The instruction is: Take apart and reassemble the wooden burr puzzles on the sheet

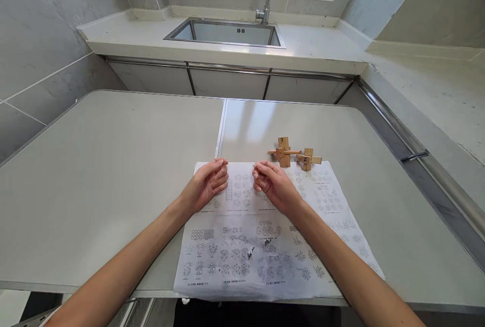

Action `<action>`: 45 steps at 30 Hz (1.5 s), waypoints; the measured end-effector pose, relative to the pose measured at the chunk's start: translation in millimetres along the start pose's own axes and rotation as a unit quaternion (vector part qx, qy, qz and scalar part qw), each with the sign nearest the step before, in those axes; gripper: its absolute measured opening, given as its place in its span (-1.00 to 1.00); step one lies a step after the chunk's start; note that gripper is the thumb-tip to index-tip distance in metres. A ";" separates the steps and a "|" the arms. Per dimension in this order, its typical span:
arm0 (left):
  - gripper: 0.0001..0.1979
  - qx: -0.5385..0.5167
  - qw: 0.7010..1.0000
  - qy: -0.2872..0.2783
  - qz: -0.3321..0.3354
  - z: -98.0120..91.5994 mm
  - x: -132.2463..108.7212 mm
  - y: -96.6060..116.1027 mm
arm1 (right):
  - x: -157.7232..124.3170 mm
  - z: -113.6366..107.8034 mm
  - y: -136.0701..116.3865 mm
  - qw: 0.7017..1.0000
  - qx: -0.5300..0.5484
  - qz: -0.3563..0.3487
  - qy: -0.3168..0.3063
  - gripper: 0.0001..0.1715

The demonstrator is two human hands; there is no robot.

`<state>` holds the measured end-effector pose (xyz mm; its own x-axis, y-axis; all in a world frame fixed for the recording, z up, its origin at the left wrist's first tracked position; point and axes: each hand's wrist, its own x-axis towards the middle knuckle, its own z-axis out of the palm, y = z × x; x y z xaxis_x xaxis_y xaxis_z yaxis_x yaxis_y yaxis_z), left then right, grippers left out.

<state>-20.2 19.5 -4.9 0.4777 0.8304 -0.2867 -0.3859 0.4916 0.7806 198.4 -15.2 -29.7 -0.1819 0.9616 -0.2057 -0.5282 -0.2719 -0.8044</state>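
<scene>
My left hand (209, 182) rests with curled fingers at the upper left edge of a large printed sheet (242, 221); nothing shows in it. Across from it, my right hand (276, 184) is also loosely closed and shows nothing held. A gap separates the two hands. The sheet is covered with small line drawings, is creased, and has small tears in its lower middle. Just beyond my right hand stands a wooden interlocking puzzle (283, 155) with a marked top. To its right is a smaller wooden interlocking puzzle (308, 159), also marked.
A pale table (94, 180) with a seam (222, 127) carries the sheet. Behind it runs a counter (132, 36) with a metal-rimmed sink (227, 33) and a tap (267, 3). Along the right side are a metal rail (409, 140) and a ledge (435, 99).
</scene>
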 end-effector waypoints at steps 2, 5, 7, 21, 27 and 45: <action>-0.82 -0.001 1.000 -0.001 0.001 -0.6 0.4 -0.2 | 0.1 -0.6 0.6 1.000 0.002 0.000 -0.002 -0.68; -0.82 -0.003 1.000 0.000 0.000 -1.1 0.8 -0.7 | 0.1 -0.8 0.7 1.000 0.003 0.002 -0.001 -0.68; -0.82 -0.004 1.000 0.001 -0.001 -0.8 0.8 -1.0 | 0.0 -0.5 0.4 1.000 0.002 0.001 0.000 -0.68; -0.82 -0.003 1.000 -0.003 0.003 -1.6 1.1 -1.5 | 0.6 0.1 -0.2 1.000 -0.009 0.001 0.004 -0.64; -0.83 -0.005 1.000 -0.004 0.005 -1.4 1.3 -1.9 | 0.2 -0.3 -0.3 1.000 -0.005 0.001 0.004 -0.64; -0.83 -0.004 1.000 -0.004 0.004 -2.4 1.5 -1.9 | 1.1 -1.1 -1.7 1.000 0.010 -0.011 0.011 -0.65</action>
<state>-20.6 20.4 -8.1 0.4816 0.8320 -0.2755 -0.3962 0.4871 0.7783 200.0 -13.6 -29.2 -0.1521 0.9677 -0.2011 -0.5476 -0.2519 -0.7979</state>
